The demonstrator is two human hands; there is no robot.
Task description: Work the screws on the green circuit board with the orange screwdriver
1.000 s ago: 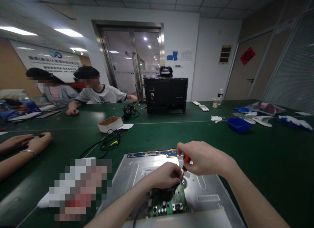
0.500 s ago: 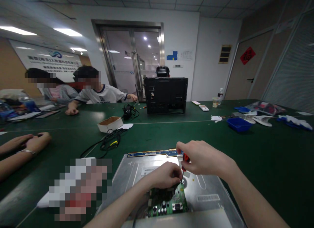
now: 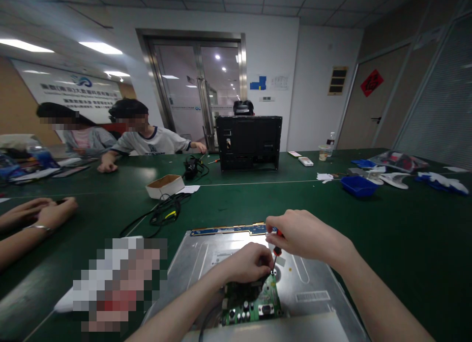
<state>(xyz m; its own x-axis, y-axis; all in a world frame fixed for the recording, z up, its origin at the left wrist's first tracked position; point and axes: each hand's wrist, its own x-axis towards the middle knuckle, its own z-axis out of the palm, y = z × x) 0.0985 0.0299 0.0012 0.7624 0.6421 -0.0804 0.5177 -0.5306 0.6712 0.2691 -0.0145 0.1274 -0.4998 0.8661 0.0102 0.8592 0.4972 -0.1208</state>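
My right hand (image 3: 300,236) is closed round the red and black handle of a screwdriver (image 3: 277,252), its shaft pointing down. The tip meets the upper right corner of a green circuit board (image 3: 271,299), near a screw hole. Right beside the tip, my left hand (image 3: 252,262) is pinched together; whatever lies between its fingertips is hidden. The board lies on the silver metal back of a display panel (image 3: 313,283), and my left hand covers its upper part. Along the panel's far edge runs a narrow blue circuit strip (image 3: 224,230).
Black cables (image 3: 162,216) and an open cardboard box (image 3: 164,187) lie beyond the panel to the left. A black monitor housing (image 3: 250,143) stands across the table. At right is a blue tray (image 3: 359,185). Another person's hands (image 3: 55,214) rest at the left edge.
My right fingers have shifted up and round the screwdriver handle, leaving more of its lower end showing. My left hand has stayed in place.
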